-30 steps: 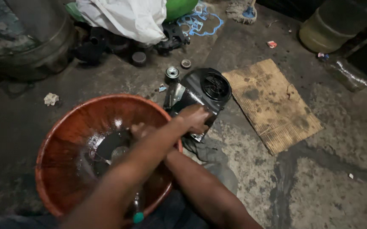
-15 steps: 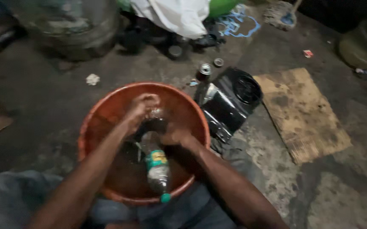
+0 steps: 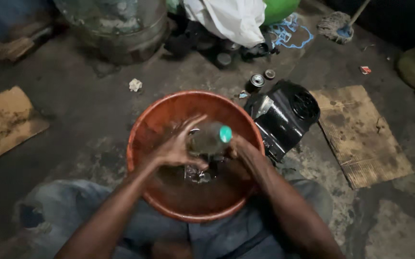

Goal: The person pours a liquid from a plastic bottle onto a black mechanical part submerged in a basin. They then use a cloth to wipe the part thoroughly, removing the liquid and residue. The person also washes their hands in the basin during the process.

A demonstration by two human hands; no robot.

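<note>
Since a moment ago I have lifted the plastic bottle [image 3: 209, 139] upright over the orange basin [image 3: 142, 129], green cap toward me, left hand [image 3: 176, 148] fingers spread against it, right hand [image 3: 241, 149] fingers curled beside it, so my hands work on the bottle now.

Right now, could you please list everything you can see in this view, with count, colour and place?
basin: one, orange-red, on the floor at centre
bottle: one, clear plastic with a green cap, over the basin between the hands
black housing: one, with a round grille, right of the basin
cardboard: two brown sheets, far right and far left
small tin: one, metal, behind the housing
drum: one, grey metal, top left
white bag: one, top centre
mop: one, top right
left hand: fingers spread, against the bottle
right hand: on the bottle's other side
</note>
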